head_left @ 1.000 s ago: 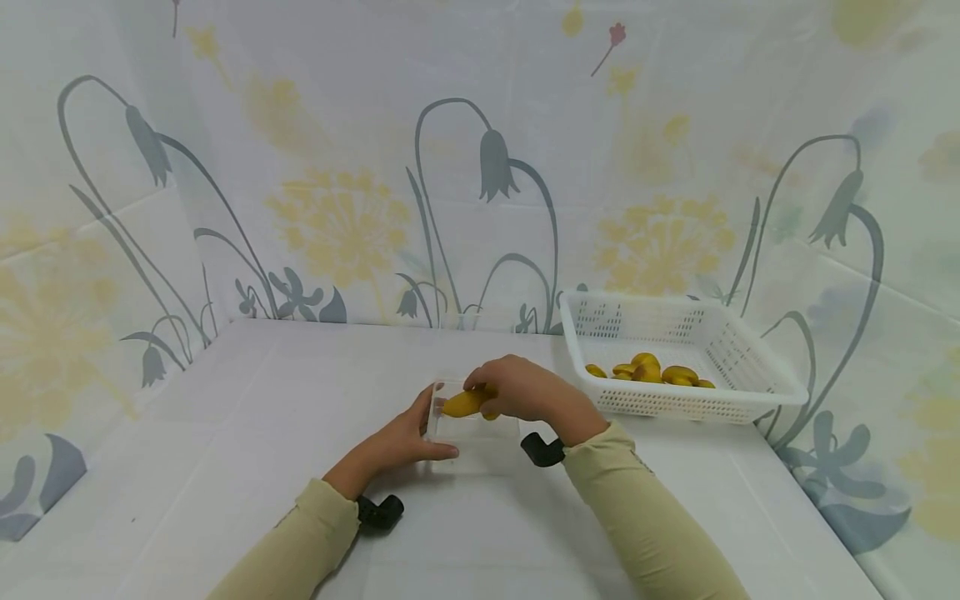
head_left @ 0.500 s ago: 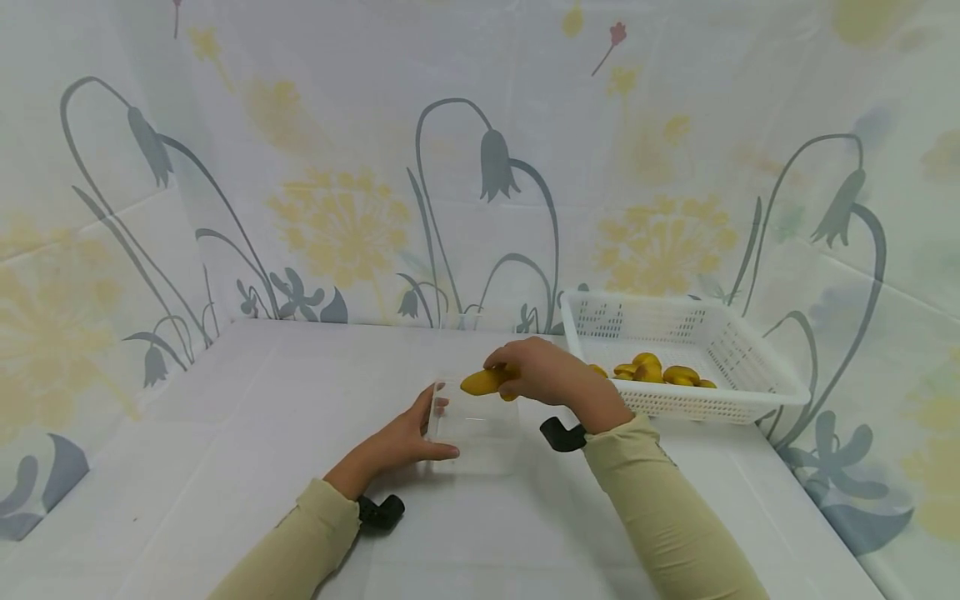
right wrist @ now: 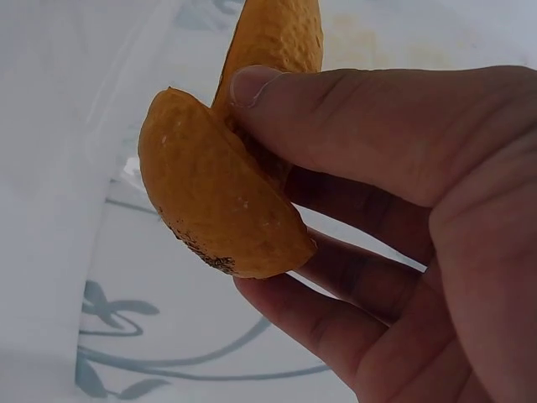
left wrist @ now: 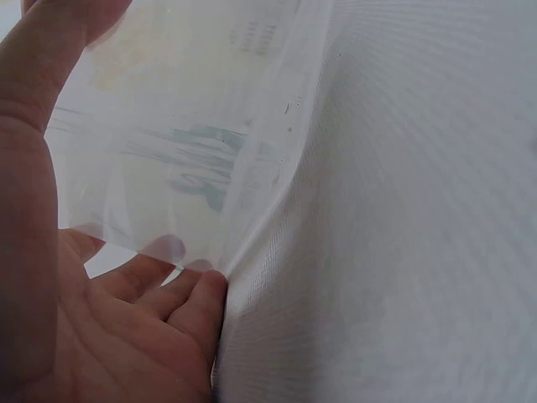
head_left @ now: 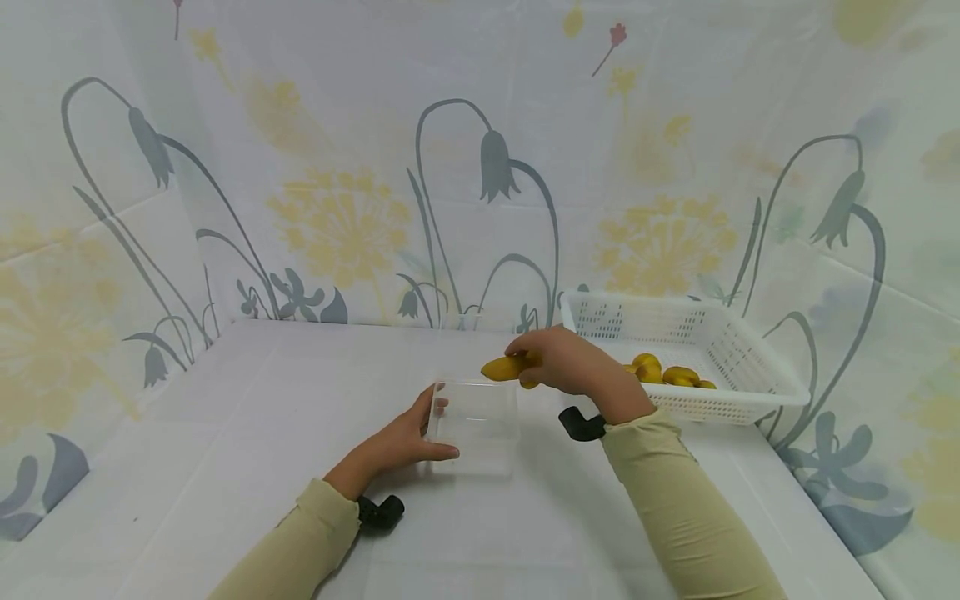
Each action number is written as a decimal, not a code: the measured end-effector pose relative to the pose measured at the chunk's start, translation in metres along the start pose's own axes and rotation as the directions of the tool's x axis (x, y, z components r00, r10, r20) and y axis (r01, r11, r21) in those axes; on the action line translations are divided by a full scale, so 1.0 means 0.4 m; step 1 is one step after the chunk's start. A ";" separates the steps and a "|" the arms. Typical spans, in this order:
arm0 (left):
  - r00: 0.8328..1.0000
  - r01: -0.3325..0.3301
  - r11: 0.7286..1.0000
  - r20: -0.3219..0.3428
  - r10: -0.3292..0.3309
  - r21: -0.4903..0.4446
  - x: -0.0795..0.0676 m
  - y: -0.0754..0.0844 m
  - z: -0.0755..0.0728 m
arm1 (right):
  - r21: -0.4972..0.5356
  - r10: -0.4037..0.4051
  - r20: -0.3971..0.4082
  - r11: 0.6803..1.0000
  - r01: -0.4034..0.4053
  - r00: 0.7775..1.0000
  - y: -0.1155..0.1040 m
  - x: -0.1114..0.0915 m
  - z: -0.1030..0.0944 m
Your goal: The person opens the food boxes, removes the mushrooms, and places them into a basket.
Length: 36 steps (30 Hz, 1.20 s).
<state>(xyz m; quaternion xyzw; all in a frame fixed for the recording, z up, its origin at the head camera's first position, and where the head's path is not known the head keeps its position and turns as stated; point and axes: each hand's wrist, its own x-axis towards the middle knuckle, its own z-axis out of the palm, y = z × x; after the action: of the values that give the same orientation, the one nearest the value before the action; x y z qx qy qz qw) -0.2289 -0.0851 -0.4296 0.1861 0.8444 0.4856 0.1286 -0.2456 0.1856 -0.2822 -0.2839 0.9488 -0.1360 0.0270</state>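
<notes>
My right hand (head_left: 566,360) pinches two yellow-orange oblong pieces (right wrist: 222,189) with dimpled skin between thumb and fingers; one has dark specks along its edge. In the head view these yellow pieces (head_left: 504,367) are just above and beyond the right far corner of a transparent plastic box (head_left: 480,458). The left hand (head_left: 401,433) holds that box at its left side, thumb toward the front and fingers around the back. Seen from the left wrist, several fingertips (left wrist: 164,250) touch the box's see-through wall (left wrist: 151,185). No yellow piece shows inside the box.
A white perforated basket (head_left: 750,400) stands at the back right, with several similar yellow pieces (head_left: 678,376) in it. A faint transparent container (head_left: 461,321) is at the table's back edge. Flower-patterned sheets (head_left: 337,125) enclose the white table (head_left: 262,400).
My right hand has lifted the yellow pieces up out of the box area and moved them right, toward the basket. The left hand and the box have stayed in place.
</notes>
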 end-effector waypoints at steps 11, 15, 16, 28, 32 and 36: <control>1.000 -0.006 1.000 0.000 0.006 -0.005 -0.001 -0.004 0.000 | 0.045 0.058 -0.040 0.997 -0.057 0.997 0.055 -0.028 -0.035; 1.000 0.000 1.000 0.002 0.000 0.006 -0.001 -0.006 -0.001 | 0.046 0.072 -0.063 0.997 -0.069 0.995 0.076 -0.037 -0.047; 1.000 -0.001 1.000 0.002 0.000 0.007 -0.001 -0.005 -0.001 | 0.052 0.077 -0.067 0.996 -0.074 0.995 0.080 -0.040 -0.051; 1.000 -0.004 1.000 0.004 0.004 0.020 -0.003 -0.007 -0.002 | 0.105 0.133 -0.117 0.987 -0.121 0.984 0.140 -0.081 -0.072; 1.000 -0.002 1.000 0.003 0.002 0.023 -0.003 -0.009 -0.003 | 0.149 0.171 -0.109 0.977 -0.154 0.979 0.160 -0.094 -0.078; 1.000 -0.008 1.000 0.010 0.008 0.016 -0.003 -0.007 -0.003 | 0.145 0.187 -0.122 0.975 -0.169 0.975 0.182 -0.105 -0.084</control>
<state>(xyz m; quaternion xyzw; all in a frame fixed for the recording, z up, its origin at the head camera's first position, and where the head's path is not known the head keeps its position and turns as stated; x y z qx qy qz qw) -0.2289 -0.0878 -0.4315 0.1928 0.8468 0.4786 0.1293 -0.2534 0.2752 -0.2709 -0.1854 0.9588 -0.2150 -0.0060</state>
